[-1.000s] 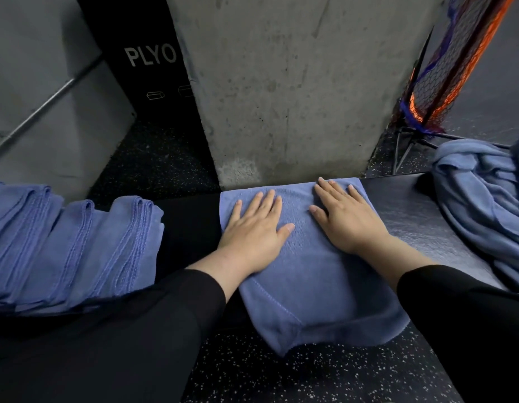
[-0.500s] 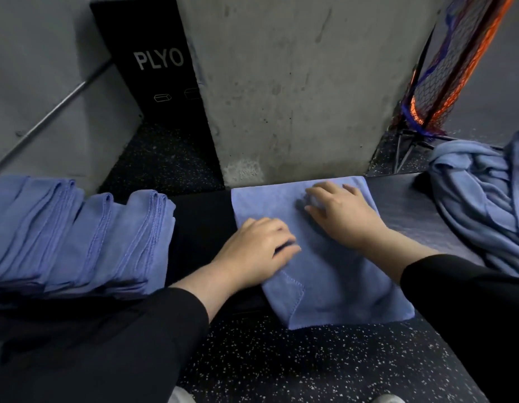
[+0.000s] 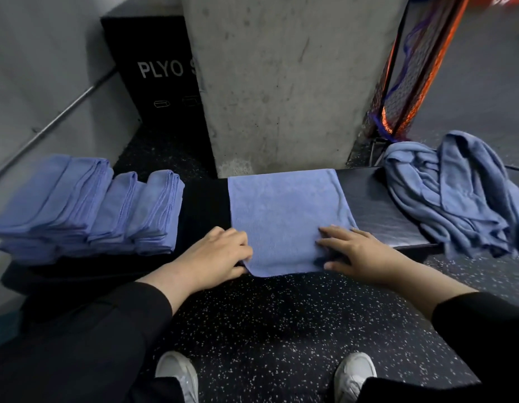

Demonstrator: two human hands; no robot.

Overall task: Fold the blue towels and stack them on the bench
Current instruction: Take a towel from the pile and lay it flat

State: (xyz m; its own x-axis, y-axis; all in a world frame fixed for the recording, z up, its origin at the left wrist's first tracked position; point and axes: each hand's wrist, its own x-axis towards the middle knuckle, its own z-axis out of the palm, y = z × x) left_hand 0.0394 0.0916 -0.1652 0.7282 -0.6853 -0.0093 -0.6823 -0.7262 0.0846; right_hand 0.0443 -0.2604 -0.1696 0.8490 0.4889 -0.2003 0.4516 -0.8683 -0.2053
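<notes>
At the bench (image 3: 377, 205) edge, both hands, left hand (image 3: 216, 254) and right hand (image 3: 358, 251), pinch the blue towel's (image 3: 284, 213) near corners.

Left hand (image 3: 214, 255): fingers curled, grip pinching near-left corner of towel (image 3: 284, 216). Right hand (image 3: 360, 251): fingers bent, thumb low, gripping near-right edge. Both forearms extended forward, black sleeves.

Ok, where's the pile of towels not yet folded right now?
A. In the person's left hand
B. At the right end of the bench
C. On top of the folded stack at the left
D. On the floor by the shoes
B: the crumpled towels lie heaped at the right end of the bench, apart from the folded stack at the left.
</notes>
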